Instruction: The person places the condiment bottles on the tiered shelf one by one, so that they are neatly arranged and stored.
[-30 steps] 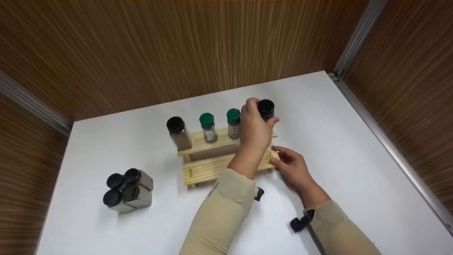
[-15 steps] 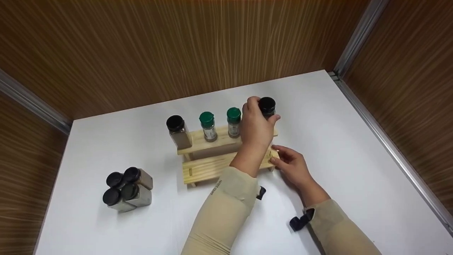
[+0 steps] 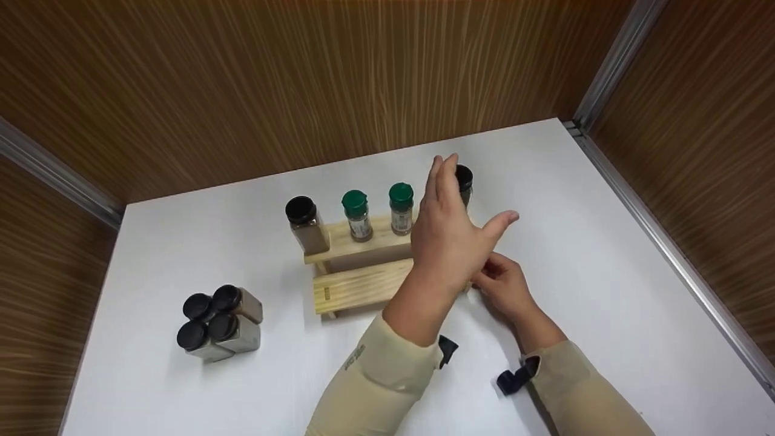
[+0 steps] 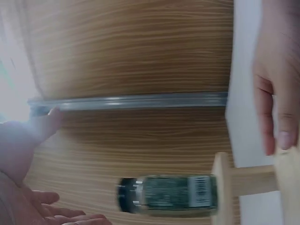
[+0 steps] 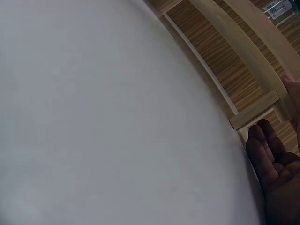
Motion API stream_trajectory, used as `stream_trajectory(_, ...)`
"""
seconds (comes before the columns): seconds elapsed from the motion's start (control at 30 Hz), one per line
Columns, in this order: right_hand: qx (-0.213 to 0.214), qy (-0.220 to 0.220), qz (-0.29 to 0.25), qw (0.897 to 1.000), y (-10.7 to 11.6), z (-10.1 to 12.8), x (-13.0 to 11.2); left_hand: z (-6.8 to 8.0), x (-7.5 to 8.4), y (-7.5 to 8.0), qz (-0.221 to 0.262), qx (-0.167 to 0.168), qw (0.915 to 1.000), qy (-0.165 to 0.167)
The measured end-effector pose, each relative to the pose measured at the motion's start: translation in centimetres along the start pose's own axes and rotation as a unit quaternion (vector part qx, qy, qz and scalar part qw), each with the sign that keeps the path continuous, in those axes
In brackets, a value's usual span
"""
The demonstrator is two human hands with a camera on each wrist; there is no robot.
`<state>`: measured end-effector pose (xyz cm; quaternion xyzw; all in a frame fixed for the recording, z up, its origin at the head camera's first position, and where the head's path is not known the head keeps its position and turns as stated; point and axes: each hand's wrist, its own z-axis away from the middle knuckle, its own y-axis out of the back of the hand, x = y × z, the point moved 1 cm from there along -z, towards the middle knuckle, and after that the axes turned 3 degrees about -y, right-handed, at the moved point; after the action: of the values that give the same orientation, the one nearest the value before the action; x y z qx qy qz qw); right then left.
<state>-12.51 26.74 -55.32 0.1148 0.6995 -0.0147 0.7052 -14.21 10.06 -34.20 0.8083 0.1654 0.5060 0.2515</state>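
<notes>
My left hand (image 3: 448, 236) is raised over the right part of a two-tier wooden spice rack (image 3: 357, 290), fingers straight and thumb spread wide. Just beyond it, a black-capped spice jar (image 3: 465, 181) is partly hidden. In the left wrist view this jar (image 4: 180, 193), filled with something dark green, stands on the upper shelf, apart from the fingers. My right hand (image 3: 508, 290) pinches the right end of the lower shelf. Left of my raised hand, two green-capped jars (image 3: 357, 221) (image 3: 401, 212) and a taller black-capped jar (image 3: 309, 227) stand on the upper shelf.
Several black-capped square jars (image 3: 221, 327) stand bunched on the white table (image 3: 290, 387), left of the rack. Wood-grain panels (image 3: 339, 79) with metal corner strips (image 3: 611, 66) enclose the table's back and sides.
My left hand has let go of the black-capped jar at the rack's right end; its fingers have straightened and its thumb swung out rightward. My right hand keeps its place at the rack.
</notes>
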Motion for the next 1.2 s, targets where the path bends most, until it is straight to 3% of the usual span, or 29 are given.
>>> stream_trajectory(0.27,-0.002,-0.001,-0.009,1.000,0.0,-0.4,0.2,2.7,0.1,5.0,0.074,0.108,0.9854,-0.109)
stream_trajectory(0.4,-0.007,-0.007,-0.022,1.000,0.5,-0.5,0.2,3.8,-0.7,7.3,0.071,0.139,0.9771,-0.145)
stream_trajectory(0.5,-0.003,-0.011,-0.017,1.000,0.9,-0.6,0.1,4.4,-1.5,8.5,0.047,0.160,0.9754,-0.144)
stream_trajectory(0.63,0.000,-0.008,-0.018,1.000,1.3,-0.9,0.2,5.0,-3.0,9.9,0.021,0.186,0.9753,-0.117)
stream_trajectory(0.77,-0.002,-0.011,-0.023,1.000,1.4,-1.0,0.4,5.8,-5.1,11.4,0.006,0.214,0.9749,-0.062)
stream_trajectory(0.97,0.003,-0.018,-0.020,1.000,1.7,-1.1,0.5,8.0,-9.5,13.1,-0.009,0.254,0.9666,0.029)
stream_trajectory(1.2,0.010,-0.020,-0.016,1.000,2.6,-1.3,0.1,10.4,-14.4,13.9,-0.035,0.264,0.9558,0.125)
